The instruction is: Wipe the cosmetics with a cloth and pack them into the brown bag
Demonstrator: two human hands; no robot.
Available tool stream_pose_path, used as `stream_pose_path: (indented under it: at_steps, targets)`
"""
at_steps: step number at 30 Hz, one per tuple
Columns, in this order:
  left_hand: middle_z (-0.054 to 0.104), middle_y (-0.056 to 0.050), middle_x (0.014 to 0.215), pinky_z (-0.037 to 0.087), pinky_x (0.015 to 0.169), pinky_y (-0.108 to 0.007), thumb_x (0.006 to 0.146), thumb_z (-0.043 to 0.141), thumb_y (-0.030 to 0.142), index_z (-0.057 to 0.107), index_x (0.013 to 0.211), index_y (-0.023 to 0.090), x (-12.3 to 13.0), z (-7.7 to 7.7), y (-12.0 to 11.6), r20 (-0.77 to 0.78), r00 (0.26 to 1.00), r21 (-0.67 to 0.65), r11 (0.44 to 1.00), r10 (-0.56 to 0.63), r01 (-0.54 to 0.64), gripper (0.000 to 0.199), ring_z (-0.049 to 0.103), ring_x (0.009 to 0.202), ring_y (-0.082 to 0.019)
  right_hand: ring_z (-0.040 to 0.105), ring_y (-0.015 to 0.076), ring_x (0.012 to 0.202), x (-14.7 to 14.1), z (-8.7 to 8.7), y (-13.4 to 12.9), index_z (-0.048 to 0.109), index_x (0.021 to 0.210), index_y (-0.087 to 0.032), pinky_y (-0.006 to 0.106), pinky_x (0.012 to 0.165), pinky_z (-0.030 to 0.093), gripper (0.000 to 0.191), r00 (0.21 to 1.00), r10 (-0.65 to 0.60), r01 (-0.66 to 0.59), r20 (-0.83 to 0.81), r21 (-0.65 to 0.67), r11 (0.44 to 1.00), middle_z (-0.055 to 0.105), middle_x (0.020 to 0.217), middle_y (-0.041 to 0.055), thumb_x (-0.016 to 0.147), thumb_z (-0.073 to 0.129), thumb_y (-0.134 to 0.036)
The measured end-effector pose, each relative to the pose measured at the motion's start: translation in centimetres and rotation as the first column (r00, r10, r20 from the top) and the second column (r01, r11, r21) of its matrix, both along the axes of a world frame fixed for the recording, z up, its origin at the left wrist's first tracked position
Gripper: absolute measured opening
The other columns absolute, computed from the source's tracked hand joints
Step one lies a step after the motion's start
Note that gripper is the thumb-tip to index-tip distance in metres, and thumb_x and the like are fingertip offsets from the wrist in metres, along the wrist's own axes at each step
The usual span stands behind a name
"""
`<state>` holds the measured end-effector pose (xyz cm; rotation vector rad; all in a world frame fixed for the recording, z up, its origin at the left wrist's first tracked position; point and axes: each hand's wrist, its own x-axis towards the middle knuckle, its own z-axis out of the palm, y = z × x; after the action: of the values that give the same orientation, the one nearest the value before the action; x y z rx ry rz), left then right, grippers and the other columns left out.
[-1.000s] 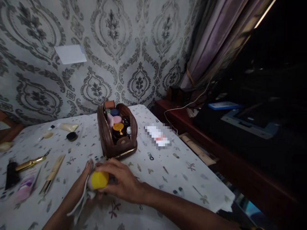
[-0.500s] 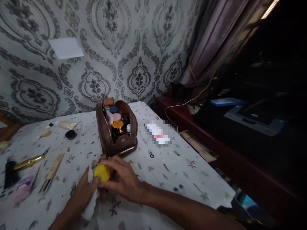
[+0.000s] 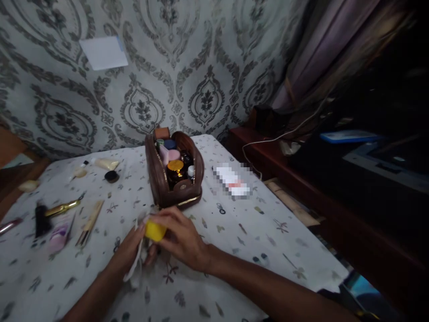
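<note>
My right hand [image 3: 184, 237] grips a small yellow round container [image 3: 155, 230], its fingers and thumb bent around the side. Close against it, my left hand [image 3: 125, 250] is closed on a crumpled white wipe or cloth [image 3: 136, 267], pressed to the container's left side. Part of the cloth hangs below the fingers. Just beyond both hands stands a brown toiletry bag [image 3: 161, 190], unzipped at the top. In it are a gold-lidded jar [image 3: 175, 169], pink items and a small white-capped bottle [image 3: 191, 172].
Left on the patterned cloth lie a black round lid [image 3: 111, 176], a cream tube [image 3: 106, 163], a gold tube [image 3: 63, 208], a pink tube [image 3: 59, 236] and a packet of slim sticks [image 3: 90, 223]. A blurred-out white item [image 3: 233, 180] lies right; a dark red desk [image 3: 264, 154] adjoins.
The camera view has turned slightly left and down, so everything sits further right. The yellow container has tilted a little between my hands, and the cloth has shifted against it.
</note>
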<state>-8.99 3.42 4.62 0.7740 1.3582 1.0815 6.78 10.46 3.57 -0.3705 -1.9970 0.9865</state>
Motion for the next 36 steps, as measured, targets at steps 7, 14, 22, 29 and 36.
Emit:
stream_pose_path:
  at_steps: [7,14,22,29,36]
  targets:
    - [0.053,0.004,0.042,0.035,0.039,-0.022,0.066,0.065,0.074,0.061,0.104,0.012,0.2,0.8,0.1,-0.016,0.995,0.007,0.995,0.097,-0.097,0.073,0.045,0.037,-0.012,0.06,0.0173,0.09,-1.1,-0.5,-0.1,0.059,0.118,-0.024,0.031,0.08,0.053,0.054,0.995,-0.092,0.068,-0.04,-0.402,0.913,0.059,0.106,0.0034,0.069,0.083,-0.026]
    - [0.06,0.003,0.064,0.042,0.044,-0.021,0.073,0.072,0.057,0.047,0.133,0.018,0.5,1.1,-0.2,0.059,0.993,0.12,0.987,0.098,-0.104,0.076,0.054,0.048,-0.011,0.061,0.016,0.085,-0.9,0.7,0.0,0.062,0.109,-0.02,0.029,0.076,0.053,0.042,0.998,-0.021,-0.014,-0.057,-0.544,0.839,0.064,0.098,0.0022,0.071,0.079,-0.027]
    - [0.064,-0.008,0.119,0.051,0.089,-0.031,0.082,0.064,0.049,0.052,0.131,0.021,-0.1,1.3,-0.2,-0.216,0.97,0.242,0.969,0.112,-0.058,0.057,0.063,0.101,-0.023,0.061,0.018,0.09,-0.5,1.3,0.2,0.061,0.119,-0.023,0.029,0.078,0.052,0.051,0.99,-0.124,0.078,-0.071,-0.458,0.886,0.064,0.101,0.0037,0.07,0.076,-0.022]
    - [0.063,-0.01,0.125,0.043,0.102,-0.041,0.092,0.047,0.046,0.046,0.136,0.022,0.5,1.0,-0.9,-0.584,0.807,0.215,0.975,0.087,0.05,0.051,0.057,0.118,-0.028,0.062,0.0192,0.092,-0.3,2.3,0.3,0.065,0.101,-0.021,0.031,0.083,0.05,0.035,0.987,-0.066,-0.041,-0.144,-0.636,0.771,0.067,0.097,0.0029,0.071,0.078,-0.036]
    - [0.064,-0.009,0.106,0.054,0.073,-0.035,0.088,0.044,0.039,0.053,0.135,0.026,-1.5,0.7,-0.7,-0.886,0.393,0.401,0.83,0.245,0.387,0.05,0.065,0.092,-0.027,0.062,0.0206,0.09,0.1,2.6,0.6,0.065,0.1,-0.021,0.031,0.079,0.049,0.035,0.996,-0.084,0.086,0.023,-0.408,0.909,0.07,0.096,0.0033,0.067,0.078,-0.019]
